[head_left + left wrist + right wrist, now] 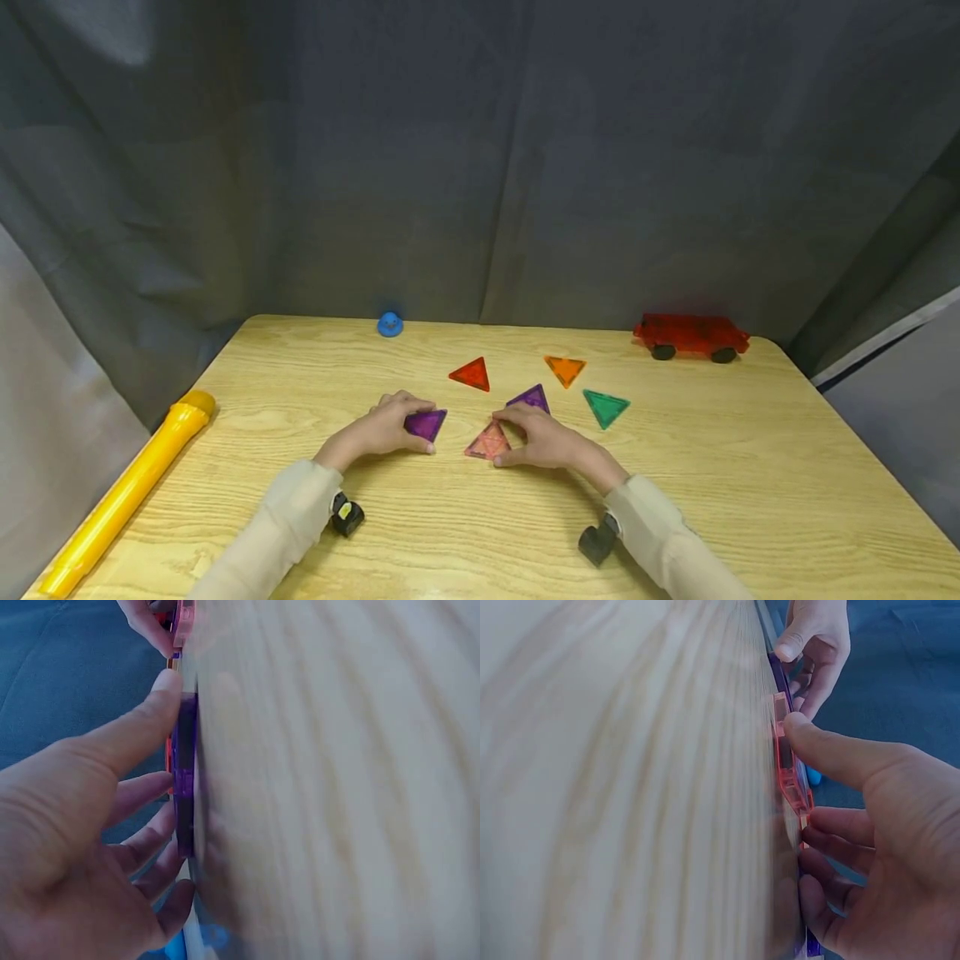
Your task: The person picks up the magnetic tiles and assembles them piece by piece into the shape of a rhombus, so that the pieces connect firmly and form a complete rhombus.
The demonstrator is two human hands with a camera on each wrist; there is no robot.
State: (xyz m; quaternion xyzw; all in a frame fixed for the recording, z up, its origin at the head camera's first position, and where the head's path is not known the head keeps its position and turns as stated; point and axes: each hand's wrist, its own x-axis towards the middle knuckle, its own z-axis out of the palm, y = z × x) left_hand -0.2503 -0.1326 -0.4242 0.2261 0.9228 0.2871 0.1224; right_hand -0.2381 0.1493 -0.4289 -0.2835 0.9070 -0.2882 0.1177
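Flat on the table, a purple triangular magnetic tile [425, 424] lies between the thumb and fingers of my left hand [385, 427]. In the left wrist view that purple tile [184, 776] is seen edge-on, thumb [142, 724] at one end and fingertips along it. My right hand [546, 440] pinches a pink triangular tile [489, 442] between thumb and fingers; the right wrist view shows the pink tile [786, 754] low against the wood. A second purple triangle [532, 397] sits just behind the right hand, partly hidden by it.
Behind the hands lie red [472, 374], orange [566, 370] and green [606, 408] triangular tiles. A blue toy duck [390, 324] and a red wheeled toy car [692, 335] stand near the back edge. Along the left edge rests a yellow toy microphone [127, 492]. Grey curtain [480, 167] hangs behind.
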